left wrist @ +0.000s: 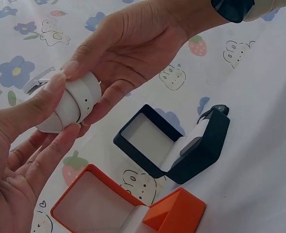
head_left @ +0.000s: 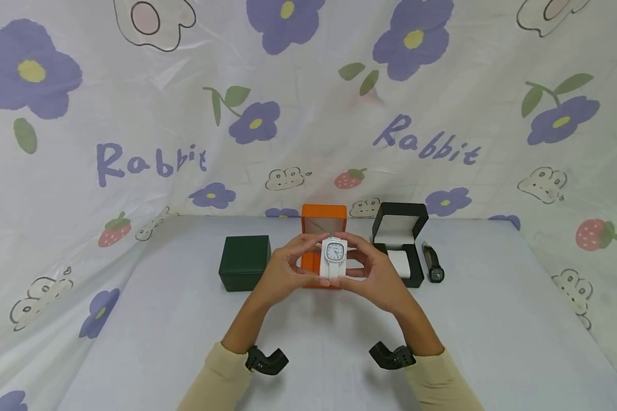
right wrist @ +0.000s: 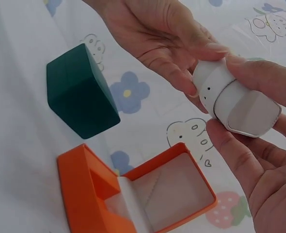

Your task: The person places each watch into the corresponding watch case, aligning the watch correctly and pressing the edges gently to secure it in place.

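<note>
A white wristwatch with a square-cornered case is strapped round a white cushion, held up above the table. My left hand pinches it from the left side, thumb and fingers at its upper and lower edges. From the right side my right hand pinches the same watch and cushion. Strap holes show on the white band in the left wrist view. Behind the hands stands an orange watch box with its lid raised, partly hidden by them in the head view.
A closed dark green box stands left of the hands. To the right is a black watch box, lid raised, with a white cushion inside. Beside it lies a black wristwatch. A patterned curtain hangs behind the table.
</note>
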{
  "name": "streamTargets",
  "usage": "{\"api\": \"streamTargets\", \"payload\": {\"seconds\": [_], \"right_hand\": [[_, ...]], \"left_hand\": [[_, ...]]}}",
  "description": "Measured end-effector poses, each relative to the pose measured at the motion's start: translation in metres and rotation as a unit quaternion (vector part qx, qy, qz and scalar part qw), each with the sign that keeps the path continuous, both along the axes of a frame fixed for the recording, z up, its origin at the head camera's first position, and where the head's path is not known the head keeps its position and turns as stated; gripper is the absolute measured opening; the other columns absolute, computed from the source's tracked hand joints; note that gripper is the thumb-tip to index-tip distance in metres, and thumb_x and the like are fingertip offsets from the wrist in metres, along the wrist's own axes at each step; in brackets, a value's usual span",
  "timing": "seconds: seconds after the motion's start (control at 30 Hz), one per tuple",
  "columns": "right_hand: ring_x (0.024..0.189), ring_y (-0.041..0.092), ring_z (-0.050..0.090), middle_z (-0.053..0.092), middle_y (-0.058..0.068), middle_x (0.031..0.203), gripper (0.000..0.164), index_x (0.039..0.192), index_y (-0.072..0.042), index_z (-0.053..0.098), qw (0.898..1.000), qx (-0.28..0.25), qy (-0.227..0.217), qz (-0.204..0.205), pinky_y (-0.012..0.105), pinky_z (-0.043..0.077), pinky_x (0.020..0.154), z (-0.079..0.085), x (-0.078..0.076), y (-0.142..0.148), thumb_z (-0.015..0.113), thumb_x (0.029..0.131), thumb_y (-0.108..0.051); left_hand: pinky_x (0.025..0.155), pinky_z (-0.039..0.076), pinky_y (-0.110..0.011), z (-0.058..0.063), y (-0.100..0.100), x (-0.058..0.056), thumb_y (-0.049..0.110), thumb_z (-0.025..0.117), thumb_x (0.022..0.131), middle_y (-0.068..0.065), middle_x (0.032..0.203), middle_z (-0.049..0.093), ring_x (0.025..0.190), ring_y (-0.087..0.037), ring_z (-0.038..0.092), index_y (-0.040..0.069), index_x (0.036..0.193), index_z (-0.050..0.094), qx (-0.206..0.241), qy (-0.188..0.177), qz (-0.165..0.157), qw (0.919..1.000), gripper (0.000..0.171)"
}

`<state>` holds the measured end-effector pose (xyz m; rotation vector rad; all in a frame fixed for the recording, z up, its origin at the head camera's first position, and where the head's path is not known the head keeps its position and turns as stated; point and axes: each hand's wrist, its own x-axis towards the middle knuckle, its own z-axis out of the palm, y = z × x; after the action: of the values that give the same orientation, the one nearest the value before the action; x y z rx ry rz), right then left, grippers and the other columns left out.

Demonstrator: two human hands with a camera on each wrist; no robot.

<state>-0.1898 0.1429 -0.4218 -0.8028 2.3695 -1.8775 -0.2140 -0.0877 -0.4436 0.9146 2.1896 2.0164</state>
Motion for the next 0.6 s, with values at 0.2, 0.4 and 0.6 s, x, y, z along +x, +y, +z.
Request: {"api": "streamTargets", "payload": {"seconds": [0.2,0.4,0.6], "right_hand": [[0.119,0.031,0.059,0.049,0.003,0.146,0.073,0.151,-0.021,0.047,1.0,-0.025,-0.003,0.008,0.034,0.059,0.09,-0.0001,-0.0001,-0.0026,0.078,0.088,-0.002],[0.122,0.033,0.057,0.048,0.003,0.15,0.065,0.149,-0.02,0.05,0.999,-0.047,-0.005,0.004,0.035,0.061,0.087,-0.0004,0.0006,-0.0051,0.073,0.092,0.001],[0.123,0.037,0.056,0.048,0.004,0.149,0.066,0.147,-0.016,0.053,0.998,-0.069,-0.005,0.008,0.036,0.061,0.087,-0.0021,0.0002,-0.0056,0.074,0.089,0.006]], "left_hand": [[0.078,0.063,-0.039,-0.0001,0.0013,0.0002,0.004,0.087,0.079,0.0,0.137,0.057,0.124,-0.023,0.057,0.021,0.148,0.056,0.0,0.005,0.004,1.0,0.077],[0.078,0.063,-0.041,-0.0007,0.0022,-0.0002,0.006,0.088,0.079,0.002,0.136,0.057,0.124,-0.023,0.057,0.027,0.146,0.057,0.008,0.01,0.0,0.9999,0.077],[0.078,0.063,-0.041,-0.0006,0.0027,0.0001,0.008,0.087,0.08,0.0,0.135,0.057,0.124,-0.024,0.057,0.025,0.146,0.057,0.014,0.014,0.003,0.9998,0.075]]}}
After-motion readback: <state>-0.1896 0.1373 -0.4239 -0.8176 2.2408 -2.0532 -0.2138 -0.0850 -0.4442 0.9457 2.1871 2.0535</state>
